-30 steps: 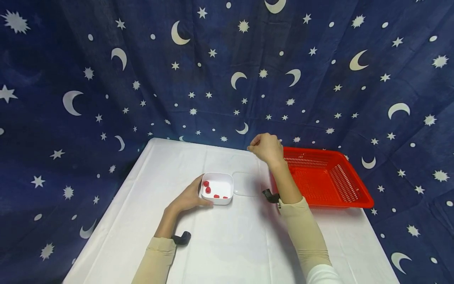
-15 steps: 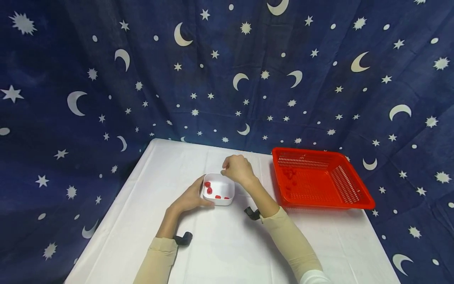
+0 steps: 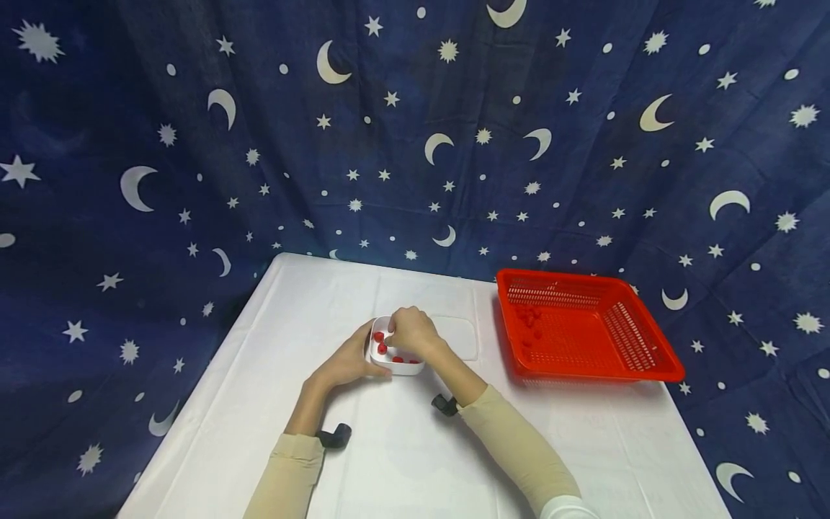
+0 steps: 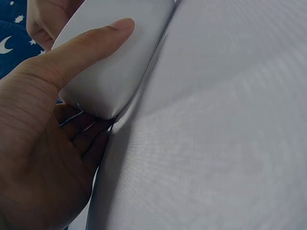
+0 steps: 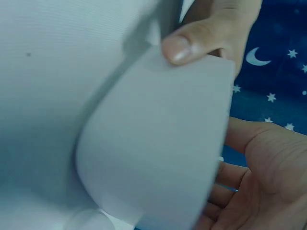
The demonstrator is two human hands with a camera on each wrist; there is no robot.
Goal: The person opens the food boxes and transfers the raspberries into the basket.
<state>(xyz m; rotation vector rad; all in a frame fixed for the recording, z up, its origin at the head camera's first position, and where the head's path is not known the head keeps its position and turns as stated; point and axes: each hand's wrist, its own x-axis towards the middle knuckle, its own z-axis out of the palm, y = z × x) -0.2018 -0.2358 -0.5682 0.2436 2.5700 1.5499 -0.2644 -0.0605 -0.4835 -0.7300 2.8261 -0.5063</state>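
A small white square bowl (image 3: 403,369) sits on the white table (image 3: 415,461) and holds several small red pieces (image 3: 380,348). My left hand (image 3: 355,357) grips its near left corner. In the left wrist view the thumb (image 4: 91,45) lies along the bowl's side wall (image 4: 120,72) and the fingers curl under the corner. My right hand (image 3: 397,335) hovers over the bowl with its fingers curled down among the red pieces. Whether they pinch one is hidden. The right wrist view shows the bowl's outer wall (image 5: 158,143) and my left hand's thumb (image 5: 192,45).
A red slotted basket (image 3: 648,339) stands at the table's right with a few red pieces (image 3: 528,317) in its left part. A clear flat lid (image 3: 462,337) lies between bowl and basket. A dark blue star-and-moon curtain (image 3: 415,144) hangs behind the table.
My right hand has come back from the basket's left edge, leftward and toward me, and dipped into the bowl. The left hand has kept its hold on the bowl.
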